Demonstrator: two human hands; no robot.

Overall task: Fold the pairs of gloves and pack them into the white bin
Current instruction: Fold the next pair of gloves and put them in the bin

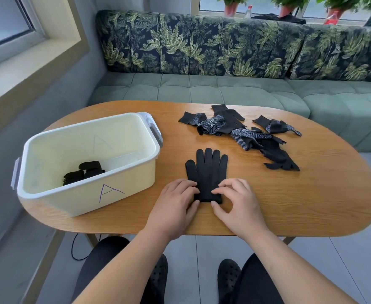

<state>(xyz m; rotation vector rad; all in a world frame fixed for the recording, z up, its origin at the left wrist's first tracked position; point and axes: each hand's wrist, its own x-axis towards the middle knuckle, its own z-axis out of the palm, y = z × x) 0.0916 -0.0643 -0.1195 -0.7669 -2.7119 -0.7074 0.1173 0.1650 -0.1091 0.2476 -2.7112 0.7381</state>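
Note:
A black glove point(206, 170) lies flat on the wooden table point(311, 194), fingers pointing away from me. My left hand point(175, 201) grips its cuff at the left corner, fingers curled on top and thumb at the edge. My right hand point(235, 199) pinches the cuff at the right corner. A loose pile of black and dotted gloves point(243, 132) lies farther back to the right. The white bin point(88, 165), marked with a purple A, stands at the left and holds folded black gloves point(86, 172).
A green sofa point(224, 88) with a leaf-print back runs behind the table. A window sill lies to the left. My knees and black shoes show below the table's near edge.

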